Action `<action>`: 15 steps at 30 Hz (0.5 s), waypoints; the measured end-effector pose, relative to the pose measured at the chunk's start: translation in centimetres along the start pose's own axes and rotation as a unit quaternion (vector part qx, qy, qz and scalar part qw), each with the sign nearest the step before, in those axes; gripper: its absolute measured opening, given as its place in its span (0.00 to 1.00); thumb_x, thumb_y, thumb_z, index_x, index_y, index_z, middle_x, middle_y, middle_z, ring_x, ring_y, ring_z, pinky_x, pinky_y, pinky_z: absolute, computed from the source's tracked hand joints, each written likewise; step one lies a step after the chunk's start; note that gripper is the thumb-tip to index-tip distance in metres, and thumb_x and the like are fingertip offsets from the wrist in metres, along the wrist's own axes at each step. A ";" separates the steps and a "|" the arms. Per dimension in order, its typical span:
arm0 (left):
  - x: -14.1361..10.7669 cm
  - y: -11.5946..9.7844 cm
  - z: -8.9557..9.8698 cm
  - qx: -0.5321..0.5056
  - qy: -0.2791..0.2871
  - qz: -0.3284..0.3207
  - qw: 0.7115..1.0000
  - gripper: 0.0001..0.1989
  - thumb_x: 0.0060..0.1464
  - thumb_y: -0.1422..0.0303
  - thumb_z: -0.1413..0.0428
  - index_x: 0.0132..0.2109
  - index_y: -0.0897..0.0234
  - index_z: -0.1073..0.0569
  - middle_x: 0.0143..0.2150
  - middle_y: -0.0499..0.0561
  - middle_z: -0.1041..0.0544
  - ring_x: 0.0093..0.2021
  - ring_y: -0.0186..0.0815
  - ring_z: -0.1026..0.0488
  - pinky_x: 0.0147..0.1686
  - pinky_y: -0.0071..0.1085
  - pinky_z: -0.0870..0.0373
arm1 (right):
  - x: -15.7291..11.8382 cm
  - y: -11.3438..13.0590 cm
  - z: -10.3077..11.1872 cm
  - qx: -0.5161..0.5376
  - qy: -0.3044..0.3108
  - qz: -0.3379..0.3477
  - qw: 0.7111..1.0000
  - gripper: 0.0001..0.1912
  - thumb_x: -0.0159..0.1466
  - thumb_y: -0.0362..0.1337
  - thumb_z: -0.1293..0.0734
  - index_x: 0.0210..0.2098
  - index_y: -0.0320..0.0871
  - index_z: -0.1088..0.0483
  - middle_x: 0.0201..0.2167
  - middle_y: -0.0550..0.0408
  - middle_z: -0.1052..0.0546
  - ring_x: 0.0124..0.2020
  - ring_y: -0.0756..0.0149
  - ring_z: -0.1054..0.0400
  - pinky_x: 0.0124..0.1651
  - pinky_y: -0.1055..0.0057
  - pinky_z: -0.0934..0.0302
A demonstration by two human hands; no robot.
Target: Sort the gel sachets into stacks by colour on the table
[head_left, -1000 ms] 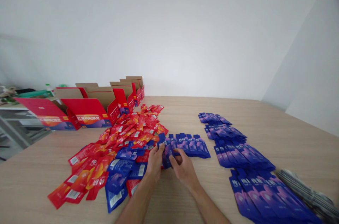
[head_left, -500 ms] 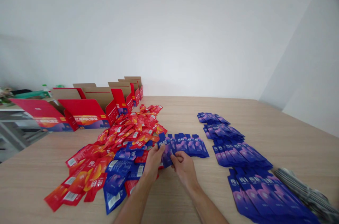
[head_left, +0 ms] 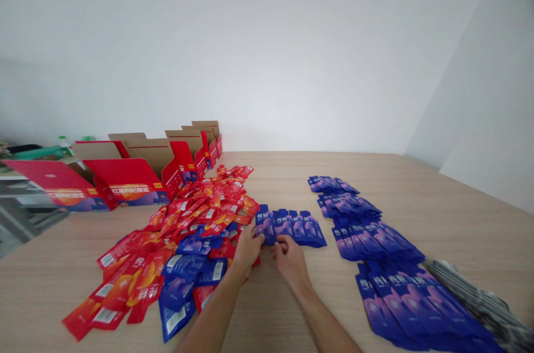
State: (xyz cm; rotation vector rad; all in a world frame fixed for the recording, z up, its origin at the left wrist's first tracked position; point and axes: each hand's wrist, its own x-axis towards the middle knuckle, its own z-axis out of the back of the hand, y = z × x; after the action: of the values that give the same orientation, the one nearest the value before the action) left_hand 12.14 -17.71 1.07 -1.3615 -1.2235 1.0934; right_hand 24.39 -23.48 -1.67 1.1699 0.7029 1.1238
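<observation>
A blue sachet (head_left: pixel 264 224) with white lettering stands at the left end of a row of overlapping blue sachets (head_left: pixel 298 227). My left hand (head_left: pixel 247 248) pinches its lower left edge between thumb and fingers. Close by its lower right corner is my right hand (head_left: pixel 288 258), fingers curled and thumb against them; whether it grips the corner is hard to make out. Left of my hands spreads a loose heap of red sachets (head_left: pixel 144 264), with some blue sachets (head_left: pixel 186 267) lying on its near side.
Open red cartons (head_left: pixel 125 175) line the table's left side. On the right, several fanned stacks of blue sachets (head_left: pixel 413 297) run from near to far. Beside the nearest stack lies a grey striped bundle (head_left: pixel 471 292). A white wall rises behind the wooden table (head_left: pixel 275 175).
The blue sachet has gone from tilted in both hands to upright, against the left end of the row. My hands have moved slightly, and the view has shifted a little.
</observation>
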 end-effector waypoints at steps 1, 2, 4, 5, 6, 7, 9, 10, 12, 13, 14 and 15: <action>0.3 0.0 -0.3 0.012 0.005 0.002 1.000 0.14 0.39 0.72 0.36 0.37 0.64 0.24 0.28 0.50 0.22 0.33 0.39 0.25 0.34 0.30 0.31 | 0.2 -0.4 0.1 -0.018 -0.005 0.003 1.000 0.17 0.62 0.42 0.40 0.47 0.41 0.32 0.28 0.52 0.20 0.29 0.59 0.25 0.33 0.67 0.36; 0.6 0.1 -0.7 0.023 0.012 0.008 1.000 0.13 0.39 0.72 0.37 0.37 0.64 0.23 0.27 0.49 0.22 0.31 0.38 0.26 0.33 0.30 0.31 | 0.4 -0.7 0.1 -0.037 -0.011 0.005 0.999 0.18 0.62 0.41 0.40 0.48 0.39 0.32 0.28 0.51 0.20 0.30 0.58 0.25 0.36 0.66 0.36; 1.0 0.7 -1.2 0.044 0.021 0.020 0.999 0.12 0.40 0.72 0.37 0.36 0.64 0.23 0.26 0.48 0.23 0.29 0.37 0.27 0.31 0.29 0.33 | 0.7 -1.3 0.4 -0.075 -0.022 0.006 0.997 0.20 0.63 0.41 0.40 0.50 0.36 0.32 0.28 0.50 0.20 0.33 0.56 0.25 0.41 0.64 0.36; 1.2 1.1 -1.3 0.054 0.019 0.021 0.998 0.12 0.40 0.72 0.37 0.37 0.64 0.23 0.26 0.48 0.23 0.29 0.37 0.27 0.31 0.29 0.33 | 0.9 -1.6 0.5 -0.091 -0.025 0.005 0.996 0.21 0.63 0.41 0.40 0.51 0.35 0.31 0.29 0.49 0.20 0.34 0.56 0.25 0.42 0.64 0.36; 1.4 1.5 -1.4 0.067 0.015 0.018 0.997 0.12 0.41 0.72 0.37 0.38 0.64 0.23 0.27 0.49 0.23 0.30 0.37 0.27 0.32 0.30 0.33 | 1.0 -1.7 0.6 -0.105 -0.026 0.005 0.994 0.21 0.63 0.41 0.40 0.51 0.34 0.31 0.29 0.47 0.20 0.35 0.55 0.25 0.43 0.63 0.36; 1.5 1.9 -1.4 0.084 0.009 0.011 0.996 0.14 0.41 0.71 0.37 0.39 0.64 0.23 0.29 0.50 0.22 0.31 0.38 0.26 0.34 0.30 0.33 | 1.1 -1.8 0.7 -0.116 -0.026 0.004 0.993 0.22 0.63 0.41 0.40 0.51 0.34 0.30 0.30 0.46 0.20 0.36 0.55 0.25 0.44 0.63 0.36; 1.7 2.6 -1.5 0.138 -0.011 -0.010 0.990 0.17 0.43 0.70 0.37 0.44 0.65 0.23 0.33 0.54 0.21 0.37 0.41 0.25 0.39 0.31 0.33 | 1.2 -1.8 0.7 -0.133 -0.022 0.006 0.991 0.22 0.64 0.41 0.41 0.52 0.34 0.29 0.32 0.45 0.19 0.37 0.54 0.24 0.43 0.63 0.36; 1.8 2.8 -1.5 0.172 -0.022 -0.023 0.985 0.18 0.45 0.70 0.38 0.46 0.66 0.23 0.36 0.56 0.21 0.40 0.42 0.25 0.41 0.32 0.33 | 1.2 -1.8 0.7 -0.139 -0.019 0.006 0.990 0.23 0.64 0.40 0.41 0.52 0.33 0.29 0.32 0.44 0.19 0.37 0.54 0.24 0.43 0.63 0.36; 1.9 3.1 -1.6 0.252 -0.037 -0.050 0.966 0.19 0.49 0.68 0.40 0.49 0.68 0.24 0.43 0.61 0.21 0.46 0.45 0.26 0.47 0.34 0.35 | 1.1 -1.8 0.6 -0.149 -0.010 0.006 0.989 0.23 0.64 0.40 0.41 0.53 0.33 0.29 0.34 0.43 0.19 0.38 0.53 0.24 0.44 0.63 0.36; 1.8 3.1 -1.7 0.293 -0.038 -0.061 0.953 0.19 0.51 0.66 0.42 0.50 0.68 0.24 0.46 0.62 0.22 0.48 0.45 0.26 0.48 0.35 0.36 | 1.1 -1.8 0.5 -0.153 -0.008 0.005 0.988 0.24 0.64 0.40 0.41 0.53 0.32 0.29 0.35 0.43 0.19 0.39 0.52 0.24 0.45 0.63 0.36; 1.7 3.1 -1.8 0.330 -0.035 -0.070 0.941 0.18 0.53 0.65 0.44 0.50 0.69 0.24 0.48 0.64 0.23 0.49 0.46 0.27 0.50 0.36 0.36 | 1.1 -1.8 0.5 -0.156 -0.009 0.004 0.988 0.24 0.64 0.40 0.41 0.54 0.32 0.29 0.36 0.42 0.19 0.40 0.52 0.24 0.46 0.62 0.36; 1.5 3.1 -1.9 0.362 -0.028 -0.079 0.929 0.18 0.55 0.64 0.46 0.49 0.69 0.23 0.49 0.64 0.24 0.50 0.47 0.27 0.51 0.36 0.37 | 1.1 -1.8 0.4 -0.159 -0.010 0.004 0.987 0.24 0.64 0.40 0.41 0.54 0.32 0.29 0.38 0.41 0.19 0.41 0.52 0.24 0.46 0.62 0.35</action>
State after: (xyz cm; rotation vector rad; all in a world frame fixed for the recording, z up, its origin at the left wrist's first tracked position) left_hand 14.51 -16.42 -1.81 -0.6573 -0.8140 1.2961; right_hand 25.71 -22.57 -3.13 0.9113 0.4808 1.1811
